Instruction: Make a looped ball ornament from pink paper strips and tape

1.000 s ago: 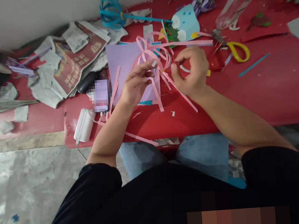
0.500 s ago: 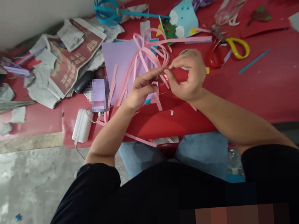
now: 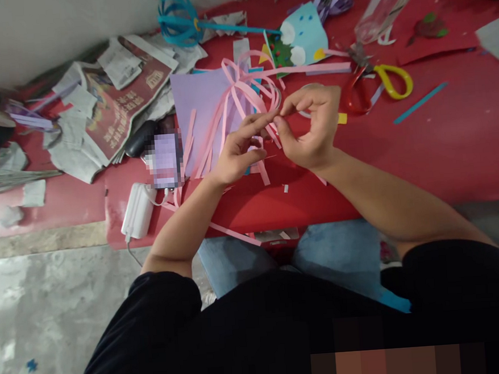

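Observation:
My left hand (image 3: 240, 150) reaches over the lower right part of a purple sheet (image 3: 187, 100), its index finger stretched toward my right hand (image 3: 311, 127). The right thumb and forefinger pinch together at that fingertip; whatever lies between them is too small to make out. Just behind the fingers, looped pink paper strips (image 3: 236, 91) spread over the purple sheet, and one long strip points right. Under the left hand, further pink strip ends stick out toward the table edge. A round ring-like object is partly hidden behind the right hand.
Scissors (image 3: 394, 83) with red and yellow handles lie right of the hands, near a blue strip (image 3: 421, 102). Newspaper (image 3: 119, 99), a black object (image 3: 141, 138), a phone (image 3: 165, 161) and a white power bank (image 3: 138, 211) are at left. Behind are a blue paper ball (image 3: 178, 18) and a card (image 3: 302, 35).
The left thumb and curled fingers have shifted slightly, while the fingertips still meet at the same spot. The right hand's upper fingers have tilted a little.

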Demonstrator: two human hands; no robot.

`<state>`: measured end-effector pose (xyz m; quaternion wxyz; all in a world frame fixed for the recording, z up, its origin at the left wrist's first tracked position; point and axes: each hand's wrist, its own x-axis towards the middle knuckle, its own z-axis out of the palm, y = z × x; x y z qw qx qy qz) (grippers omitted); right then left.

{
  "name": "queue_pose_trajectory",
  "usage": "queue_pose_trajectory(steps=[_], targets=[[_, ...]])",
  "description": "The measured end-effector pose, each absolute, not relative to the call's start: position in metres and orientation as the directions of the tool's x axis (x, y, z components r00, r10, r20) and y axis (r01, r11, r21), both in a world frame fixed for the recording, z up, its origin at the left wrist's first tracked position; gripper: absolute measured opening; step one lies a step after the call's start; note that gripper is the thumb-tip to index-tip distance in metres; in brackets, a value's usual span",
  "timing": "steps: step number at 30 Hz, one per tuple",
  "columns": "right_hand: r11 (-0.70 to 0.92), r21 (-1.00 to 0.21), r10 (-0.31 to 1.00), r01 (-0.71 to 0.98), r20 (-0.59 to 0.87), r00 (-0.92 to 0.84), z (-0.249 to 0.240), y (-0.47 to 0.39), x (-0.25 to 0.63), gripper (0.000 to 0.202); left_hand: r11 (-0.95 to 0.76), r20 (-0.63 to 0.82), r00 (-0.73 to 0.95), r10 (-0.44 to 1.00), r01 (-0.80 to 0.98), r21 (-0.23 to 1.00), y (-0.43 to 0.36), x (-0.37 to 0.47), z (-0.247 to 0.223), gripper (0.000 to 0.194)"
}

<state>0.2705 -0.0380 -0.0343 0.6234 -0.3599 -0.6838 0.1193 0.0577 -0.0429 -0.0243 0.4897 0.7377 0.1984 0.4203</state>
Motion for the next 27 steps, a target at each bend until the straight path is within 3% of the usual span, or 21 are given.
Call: queue_pose_trajectory(steps=[13, 27], targets=[[0.691, -0.599, 0.639, 0.405, 0.768, 0.045, -0.029, -0.042, 0.268, 0.038, -0.433, 0.437, 0.582, 0.685, -0.156, 0.888, -0.045, 0.065, -0.027, 0.081], [0.697, -0.598, 0.622, 0.396, 0.779, 0.082, -0.02, -0.049, 0.264, 0.034, -0.461, 0.466, 0.58, 0.669, -0.169, 0.871, -0.04, 0.061, -0.028, 0.074]])
